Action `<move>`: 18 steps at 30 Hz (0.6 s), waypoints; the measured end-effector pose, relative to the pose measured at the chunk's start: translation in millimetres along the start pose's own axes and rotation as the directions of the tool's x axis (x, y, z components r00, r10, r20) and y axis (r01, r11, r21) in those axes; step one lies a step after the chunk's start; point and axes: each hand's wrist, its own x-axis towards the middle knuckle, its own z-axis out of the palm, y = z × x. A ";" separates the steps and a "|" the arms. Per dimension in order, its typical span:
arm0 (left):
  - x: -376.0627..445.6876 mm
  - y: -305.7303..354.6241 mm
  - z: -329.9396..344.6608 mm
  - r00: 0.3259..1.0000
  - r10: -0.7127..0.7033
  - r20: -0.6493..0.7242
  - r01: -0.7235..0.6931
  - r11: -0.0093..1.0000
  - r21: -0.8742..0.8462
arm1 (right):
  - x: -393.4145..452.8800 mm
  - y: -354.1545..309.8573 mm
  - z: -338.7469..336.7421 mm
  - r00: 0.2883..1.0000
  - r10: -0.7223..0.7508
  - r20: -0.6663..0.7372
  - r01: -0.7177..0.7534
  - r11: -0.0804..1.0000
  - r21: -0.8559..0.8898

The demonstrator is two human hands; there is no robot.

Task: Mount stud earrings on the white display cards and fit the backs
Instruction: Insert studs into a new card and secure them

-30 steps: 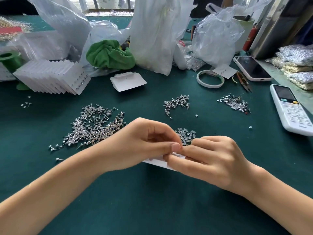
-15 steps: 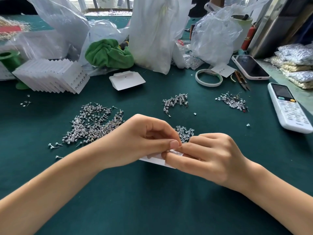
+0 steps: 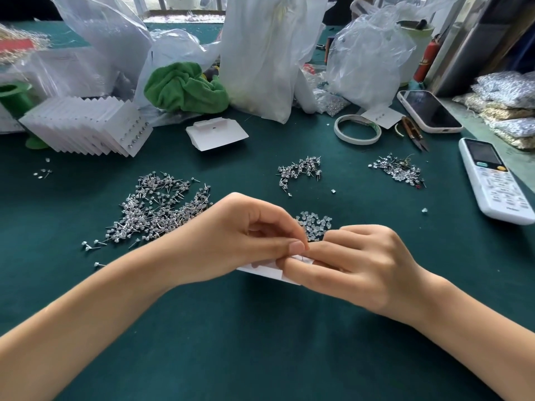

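Observation:
A white display card (image 3: 267, 270) lies low over the green table, held between both hands. My left hand (image 3: 231, 241) pinches it from the left with thumb and curled fingers. My right hand (image 3: 356, 264) grips its right end, fingertips meeting my left thumb; what they pinch there is too small to tell. A big heap of stud earrings (image 3: 156, 209) lies left of the hands. A small pile of clear backs (image 3: 315, 224) sits just behind them. Two smaller stud piles (image 3: 299, 170) (image 3: 398, 172) lie farther back.
A fanned stack of filled cards (image 3: 86, 128) stands at back left, a loose card (image 3: 215, 134) in the middle. Plastic bags (image 3: 260, 53), a green cloth (image 3: 185, 88), a tape ring (image 3: 357, 130), snips (image 3: 414, 134), a phone (image 3: 428, 111) and a remote (image 3: 492, 180) crowd the back and right.
Both hands stay together on the card and have shifted slightly away from me. Nothing else has moved.

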 end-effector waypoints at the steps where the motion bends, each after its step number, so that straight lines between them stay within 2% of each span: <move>1: 0.3 -0.4 0.2 1.000 -0.004 -0.003 0.004 1.000 -0.003 | 0.0 0.1 -0.1 1.000 -0.003 0.005 0.003 1.000 0.000; 13: -1.7 -1.3 -0.2 1.000 0.019 -0.011 -0.019 0.997 -0.075 | 3.9 -0.2 1.9 0.998 -0.060 -0.007 0.059 0.996 -0.069; 16: -1.0 -1.3 0.4 1.000 0.016 -0.012 -0.017 0.996 -0.090 | 3.5 1.4 3.5 0.998 -0.045 -0.047 0.046 0.999 0.018; 18: -0.9 -0.4 0.6 1.000 0.021 -0.021 -0.023 0.995 -0.095 | 2.2 3.7 3.7 0.997 0.022 -0.068 -0.014 0.994 0.112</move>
